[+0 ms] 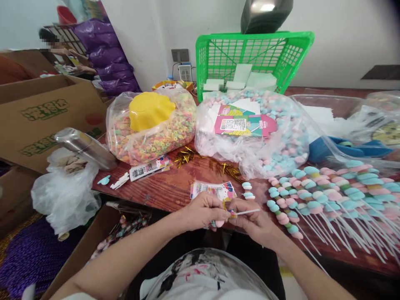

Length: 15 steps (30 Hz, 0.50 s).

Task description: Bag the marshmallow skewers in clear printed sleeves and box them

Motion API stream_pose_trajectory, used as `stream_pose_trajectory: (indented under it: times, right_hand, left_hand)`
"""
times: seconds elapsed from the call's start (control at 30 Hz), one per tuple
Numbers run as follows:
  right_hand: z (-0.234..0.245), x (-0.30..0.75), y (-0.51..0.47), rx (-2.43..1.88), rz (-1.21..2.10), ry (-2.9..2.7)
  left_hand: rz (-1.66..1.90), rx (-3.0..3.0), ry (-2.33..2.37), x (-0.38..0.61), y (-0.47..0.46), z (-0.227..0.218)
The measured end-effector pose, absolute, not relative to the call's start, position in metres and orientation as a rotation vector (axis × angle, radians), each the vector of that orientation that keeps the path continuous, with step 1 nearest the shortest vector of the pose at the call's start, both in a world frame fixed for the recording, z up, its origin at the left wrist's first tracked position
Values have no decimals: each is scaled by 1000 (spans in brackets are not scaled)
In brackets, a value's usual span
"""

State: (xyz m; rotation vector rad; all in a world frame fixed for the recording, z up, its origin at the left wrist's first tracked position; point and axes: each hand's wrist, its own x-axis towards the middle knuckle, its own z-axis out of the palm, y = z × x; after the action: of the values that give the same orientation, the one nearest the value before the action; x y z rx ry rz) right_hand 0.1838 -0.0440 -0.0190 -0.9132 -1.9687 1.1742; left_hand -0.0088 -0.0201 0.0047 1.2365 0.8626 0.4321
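Note:
My left hand (203,213) is closed around a marshmallow skewer, whose pink and blue marshmallows (220,223) peek out below the fingers. Its white stick (249,212) points to the right. My right hand (258,225) pinches at the base of the candy, where a small colourful gathered bit (231,213) shows; whether it is wrapper or tie I cannot make out. Just beyond my hands lie printed packets (229,189) and a short marshmallow piece (248,191). A large pile of marshmallow skewers (328,193) lies to the right, sticks towards me.
Behind stand a bag of ring candies (150,143) with a yellow bowl (151,110), a bag of marshmallows (281,154), and a green basket (200,62). A steel flask (86,148) leans at left. Below, an open box (75,258) holds skewers. Another person sits far left.

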Motion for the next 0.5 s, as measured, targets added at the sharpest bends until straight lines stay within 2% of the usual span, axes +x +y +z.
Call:
stream_pose_trajectory:
  times: [0.13, 0.2, 0.33, 0.5]
  right_hand:
    - [10, 188, -54, -597, 352, -2443]
    - [19, 187, -61, -426, 100, -2554]
    - [23, 187, -67, -306, 22, -2534]
    - [30, 187, -60, -391, 39, -2642]
  left_hand:
    - [104, 888, 739, -15, -22, 4]
    - [-24, 815, 662, -16, -23, 6]
    - [-156, 844, 595, -15, -20, 17]
    - [-226, 951, 512, -10, -11, 18]
